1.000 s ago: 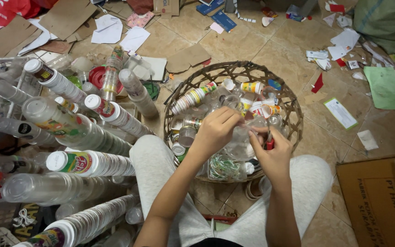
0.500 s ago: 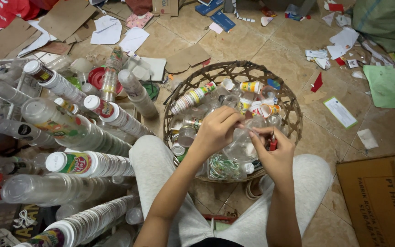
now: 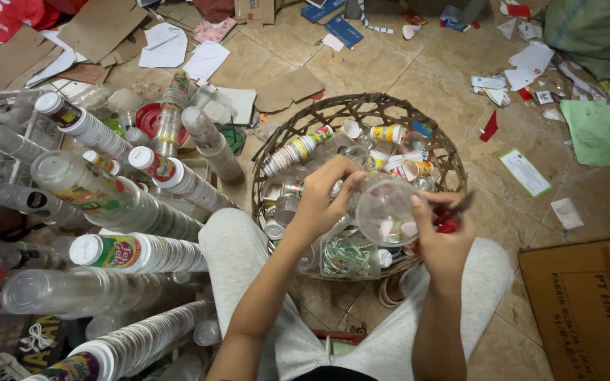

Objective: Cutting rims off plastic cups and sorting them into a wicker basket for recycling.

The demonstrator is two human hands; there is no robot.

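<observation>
Head view: the left hand (image 3: 323, 204) and the right hand (image 3: 443, 236) both have their grip clamped on 1 clear round plastic cup (image 3: 387, 212), held above the round woven bamboo basket (image 3: 361, 109) of used cups on the floor.

Even, soft indoor light, sharp centre
Shadows stay faint on the tiled floor (image 3: 418, 70); wide-lens bending curves the edges, and the nearest stacked cups (image 3: 107, 289) look slightly soft.
</observation>
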